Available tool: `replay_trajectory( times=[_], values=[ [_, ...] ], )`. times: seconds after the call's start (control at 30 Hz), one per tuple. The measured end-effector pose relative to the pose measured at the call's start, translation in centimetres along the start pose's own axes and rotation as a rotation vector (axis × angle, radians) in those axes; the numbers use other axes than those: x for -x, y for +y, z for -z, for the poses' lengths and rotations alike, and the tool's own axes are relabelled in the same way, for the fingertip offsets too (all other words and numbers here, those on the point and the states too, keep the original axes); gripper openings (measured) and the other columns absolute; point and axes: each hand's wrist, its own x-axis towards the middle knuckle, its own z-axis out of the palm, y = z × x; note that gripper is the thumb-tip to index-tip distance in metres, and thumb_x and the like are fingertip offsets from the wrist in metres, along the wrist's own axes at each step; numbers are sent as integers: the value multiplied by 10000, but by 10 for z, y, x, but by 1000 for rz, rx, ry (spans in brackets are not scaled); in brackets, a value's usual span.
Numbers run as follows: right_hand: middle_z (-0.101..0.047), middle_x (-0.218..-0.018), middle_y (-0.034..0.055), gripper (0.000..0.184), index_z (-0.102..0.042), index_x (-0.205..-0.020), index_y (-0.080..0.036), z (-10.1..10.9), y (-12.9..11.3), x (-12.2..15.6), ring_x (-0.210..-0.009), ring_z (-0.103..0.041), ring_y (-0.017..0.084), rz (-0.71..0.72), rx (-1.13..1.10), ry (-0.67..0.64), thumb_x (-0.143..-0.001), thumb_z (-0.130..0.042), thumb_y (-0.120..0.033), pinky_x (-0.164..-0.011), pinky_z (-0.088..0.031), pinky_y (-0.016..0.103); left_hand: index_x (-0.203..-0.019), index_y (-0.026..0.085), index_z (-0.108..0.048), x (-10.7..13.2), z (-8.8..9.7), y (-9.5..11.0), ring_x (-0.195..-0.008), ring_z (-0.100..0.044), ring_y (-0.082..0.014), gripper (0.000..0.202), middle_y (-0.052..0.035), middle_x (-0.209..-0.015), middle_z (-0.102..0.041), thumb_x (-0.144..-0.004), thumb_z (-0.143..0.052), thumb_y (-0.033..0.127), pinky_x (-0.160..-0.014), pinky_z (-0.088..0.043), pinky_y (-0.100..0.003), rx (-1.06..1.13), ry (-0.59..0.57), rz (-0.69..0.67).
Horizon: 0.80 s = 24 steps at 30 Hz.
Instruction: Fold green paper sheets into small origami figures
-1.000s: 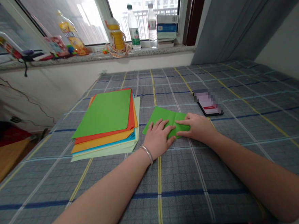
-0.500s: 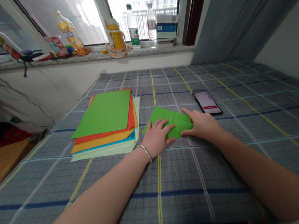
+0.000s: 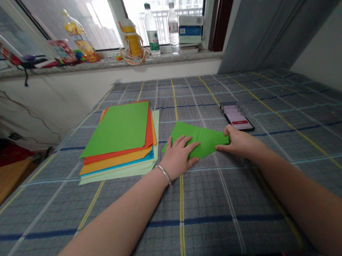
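A folded sheet of green paper (image 3: 202, 137) lies on the checked cloth, a crease showing across its middle. My left hand (image 3: 180, 150), with a silver bangle at the wrist, rests flat on the paper's left part, fingers spread. At the paper's narrow right end, my right hand (image 3: 239, 140) grips the edge between thumb and bent fingers. Left of my hands is a stack of coloured paper (image 3: 118, 127), green on top, with red, orange, blue and pale green sheets below.
A phone (image 3: 238, 119) with a lit screen lies just beyond my right hand. On the windowsill (image 3: 108, 64) stand a yellow cup (image 3: 134, 43), clear bottles (image 3: 152, 33), an orange drink bottle (image 3: 79, 37) and boxes (image 3: 191, 29). A grey curtain (image 3: 257, 24) hangs at the right.
My right hand has moved to the right and its fingers have closed on the paper's end. That end now reaches further right. My left hand has stayed in place.
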Motion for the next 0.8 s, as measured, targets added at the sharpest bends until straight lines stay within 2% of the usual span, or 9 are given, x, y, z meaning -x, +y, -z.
replay_trajectory(
  times=[0.17,0.47,0.7,0.8],
  values=[
    [-638,-703,20,382,-463,-792,-243,5,8,-5,-596,-577,192,3,32,-109,-713,-595,-593,-488,-316,275,-1361,341,-436,-1,-2,-2,-1394,-282,-301,527,-51,-1479,-386,-863,-580,434,-1116,-140,-642,6,13,-6],
    [-615,-655,9,230,-457,-711,-235,9,17,-8,-582,-548,171,27,15,-172,-774,-575,-423,-507,-327,275,-1368,349,-429,0,2,-2,-1404,-265,-301,534,-48,-1495,-365,-861,-589,401,-1112,-156,-641,22,-35,-8],
    [-610,-663,7,127,-478,-699,-227,7,27,-10,-580,-537,154,61,-36,-172,-766,-556,-300,-518,-337,265,-1397,355,-386,0,7,-10,-1422,-219,-317,611,-44,-1533,-298,-832,-617,329,-1108,-173,-639,68,-106,-29],
    [-583,-658,-6,80,-471,-741,-225,11,24,-5,-558,-503,139,124,-67,-89,-713,-542,-200,-510,-331,256,-1388,355,-403,1,8,-13,-1422,-220,-314,609,-45,-1530,-304,-820,-617,303,-1113,-178,-628,95,-108,-44]
  ],
)
